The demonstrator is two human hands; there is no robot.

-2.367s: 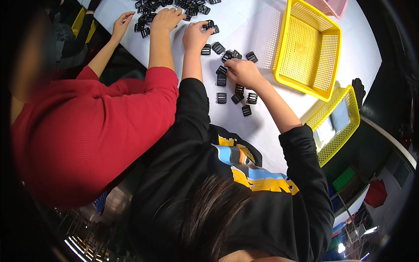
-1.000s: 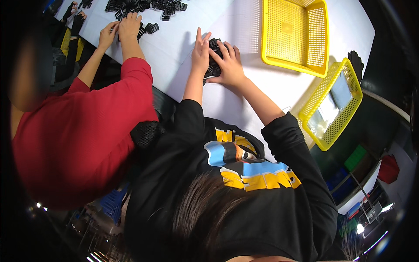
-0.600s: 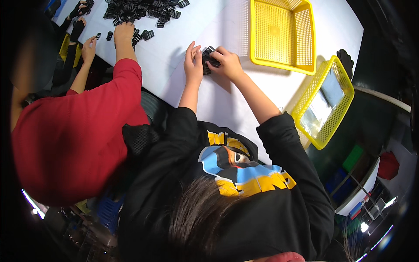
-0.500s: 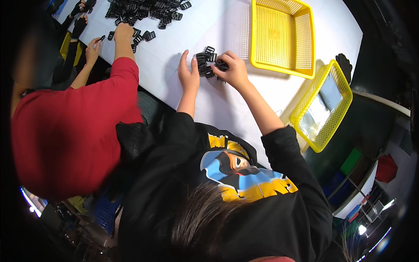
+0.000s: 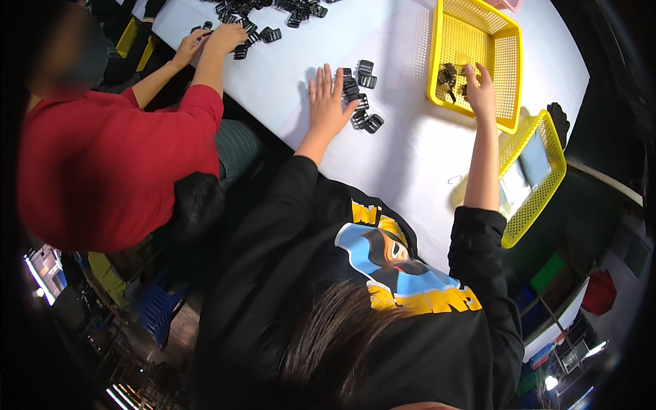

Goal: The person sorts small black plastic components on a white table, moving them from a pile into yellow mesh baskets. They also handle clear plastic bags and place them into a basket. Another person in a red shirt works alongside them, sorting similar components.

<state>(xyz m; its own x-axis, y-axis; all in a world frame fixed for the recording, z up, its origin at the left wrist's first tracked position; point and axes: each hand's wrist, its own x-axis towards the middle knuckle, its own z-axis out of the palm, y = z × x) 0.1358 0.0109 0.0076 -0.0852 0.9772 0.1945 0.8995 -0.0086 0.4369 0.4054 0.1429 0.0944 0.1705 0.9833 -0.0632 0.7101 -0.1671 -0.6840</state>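
My left hand [image 5: 329,109] lies flat on the table with its fingers spread, touching or close beside a small group of black slotted plastic clips [image 5: 362,99]. Over the near part of a yellow perforated basket [image 5: 508,82] is my right hand [image 5: 480,92], its fingers apart. Several black clips [image 5: 447,73] show in the basket just left of these fingers, and one dark piece sits right by the fingertips. Whether that piece still touches the fingers is hard to see.
A second yellow basket [image 5: 562,167] with blue and clear packets stands tilted at the right edge, a black glove [image 5: 558,123] behind it. At left a co-worker in a red shirt [image 5: 116,171] handles clips beside a larger black pile [image 5: 294,10] on the white table [image 5: 403,164].
My right hand has moved from the clip group rightward to the basket, where clips now show. My left hand has flattened beside the smaller group. The view has shifted.
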